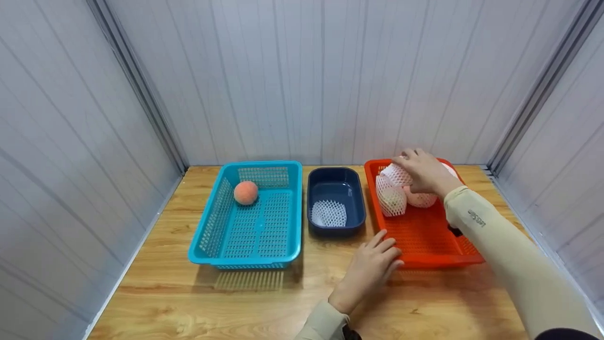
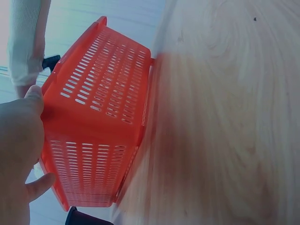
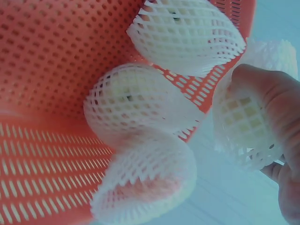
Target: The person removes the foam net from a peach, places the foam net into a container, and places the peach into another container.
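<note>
My right hand (image 1: 424, 174) grips a fruit in a white foam net (image 3: 240, 119) over the back of the red basket (image 1: 420, 238). Below it in the basket sit several more netted fruits; one pale fruit (image 1: 391, 199) is by the left wall, and a pinkish one (image 3: 150, 187) shows through its net in the right wrist view. My left hand (image 1: 368, 269) is at the front left corner of this basket, fingers loosely spread, with fingertips right at the rim (image 2: 44, 101) in the left wrist view.
A turquoise basket (image 1: 259, 262) on the left holds one bare peach (image 1: 246, 192). Between the baskets stands a dark blue tub (image 1: 336, 231) with an empty foam net (image 1: 329, 213) inside. Pale panel walls (image 1: 292, 80) enclose the wooden table (image 1: 160, 293) at the back and sides.
</note>
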Tool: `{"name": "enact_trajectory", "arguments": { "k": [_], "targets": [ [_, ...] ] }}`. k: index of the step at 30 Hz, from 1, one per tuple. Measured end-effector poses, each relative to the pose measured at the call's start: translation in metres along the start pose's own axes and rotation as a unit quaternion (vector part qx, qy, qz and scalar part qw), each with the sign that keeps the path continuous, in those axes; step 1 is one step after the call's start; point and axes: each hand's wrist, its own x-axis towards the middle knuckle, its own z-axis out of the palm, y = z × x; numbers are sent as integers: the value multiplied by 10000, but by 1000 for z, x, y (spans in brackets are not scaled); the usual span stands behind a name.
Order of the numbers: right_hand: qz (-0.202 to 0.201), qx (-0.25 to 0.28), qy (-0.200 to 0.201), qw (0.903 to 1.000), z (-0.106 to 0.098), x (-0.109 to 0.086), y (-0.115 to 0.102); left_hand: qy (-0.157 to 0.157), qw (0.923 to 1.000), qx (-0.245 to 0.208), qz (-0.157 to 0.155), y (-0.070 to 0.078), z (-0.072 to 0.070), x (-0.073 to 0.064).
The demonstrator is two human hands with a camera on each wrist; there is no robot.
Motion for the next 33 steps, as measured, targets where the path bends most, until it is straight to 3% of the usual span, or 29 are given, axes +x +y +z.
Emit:
{"name": "enact_trajectory", "arguments": {
  "k": [7, 14, 18, 24, 29, 33],
  "targets": [
    [-586, -170, 268, 9978, -25, -22, -31, -46, 9994, -297, -172, 1, 1, -4],
    [-762, 138, 445, 9960, -42, -47, -58, -281, 9970, -678, -263, 0, -1, -6],
    [-661, 451, 555, 9952, -48, -61, -68, 11, 9917, -1271, -199, -3, -3, -9],
    [-922, 988, 1069, 9850, -49, -73, -84, 914, 9746, -2014, -345, -14, -15, -19],
    [-967, 1250, 1284, 9790, -41, -82, -97, 1296, 9518, -2704, -648, -20, -26, -25],
    [-997, 1721, 1286, 9715, -36, -83, -109, 1430, 9372, -3031, -966, -26, -39, -29]
  ]
}}
